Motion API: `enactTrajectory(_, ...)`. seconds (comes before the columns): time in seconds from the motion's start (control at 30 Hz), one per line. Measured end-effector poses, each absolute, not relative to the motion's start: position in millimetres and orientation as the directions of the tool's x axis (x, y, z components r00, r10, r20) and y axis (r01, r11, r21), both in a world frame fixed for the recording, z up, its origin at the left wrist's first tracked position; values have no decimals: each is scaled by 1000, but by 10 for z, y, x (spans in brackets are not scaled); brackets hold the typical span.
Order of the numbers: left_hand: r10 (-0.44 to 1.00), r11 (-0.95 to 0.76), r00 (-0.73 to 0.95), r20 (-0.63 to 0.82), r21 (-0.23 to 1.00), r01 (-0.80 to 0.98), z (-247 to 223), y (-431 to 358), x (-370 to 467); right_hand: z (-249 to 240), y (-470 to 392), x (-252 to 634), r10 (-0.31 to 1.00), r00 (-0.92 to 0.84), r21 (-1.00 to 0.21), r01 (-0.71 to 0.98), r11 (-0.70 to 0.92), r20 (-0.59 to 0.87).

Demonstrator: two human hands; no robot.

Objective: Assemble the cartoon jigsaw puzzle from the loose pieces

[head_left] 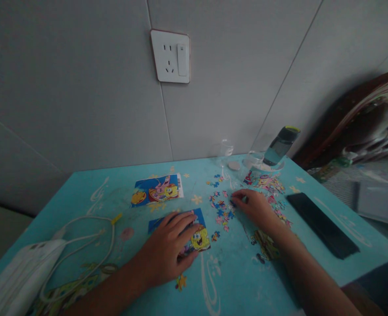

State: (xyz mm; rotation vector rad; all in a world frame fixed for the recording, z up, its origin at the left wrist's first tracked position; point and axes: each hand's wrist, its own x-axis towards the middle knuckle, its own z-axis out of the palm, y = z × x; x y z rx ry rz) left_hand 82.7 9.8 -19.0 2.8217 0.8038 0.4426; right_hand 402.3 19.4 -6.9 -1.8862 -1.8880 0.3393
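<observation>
My left hand point(165, 248) lies open across a blue-and-yellow cartoon jigsaw puzzle point(200, 237), its fingers apart and covering much of the picture. Farther back is a reference picture card point(156, 189) with similar cartoon figures. Among loose jigsaw pieces point(225, 215) to the right, my right hand point(251, 204) has thumb and index finger closed together at a small dark puzzle piece, mostly hidden by the fingertips. One stray orange-yellow piece point(181, 282) sits just below my left hand. A larger heap of pieces point(272, 183) spreads behind my right forearm.
A white cable point(113, 237) loops at left beside a white device point(27, 272). At right lies a long black object point(322, 224). Near the wall stand a clear cup point(226, 148), a round lid point(234, 165) and a tilted dark bottle point(279, 145). A socket plate point(170, 56) is on the wall.
</observation>
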Motion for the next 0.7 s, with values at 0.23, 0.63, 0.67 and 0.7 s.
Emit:
enactTrajectory(0.23, 540, -835, 799, 263, 284, 471, -188, 98, 825, -239, 344, 3902, 962, -18, -422, 896, 136, 271)
enactTrajectory(0.63, 584, -788, 780, 226, 390, 477, -127, 138, 835, -286, 416, 3930, 973, 31, -487, 869, 87, 230)
enactTrajectory(0.67, 586, -785, 779, 222, 395, 478, -129, 143, 832, -288, 420, 3931, 973, 32, -487, 869, 86, 229)
enactTrajectory(0.7, 589, -781, 778, 219, 400, 479, -130, 147, 830, -288, 423, 3932, 973, 33, -488, 869, 85, 228)
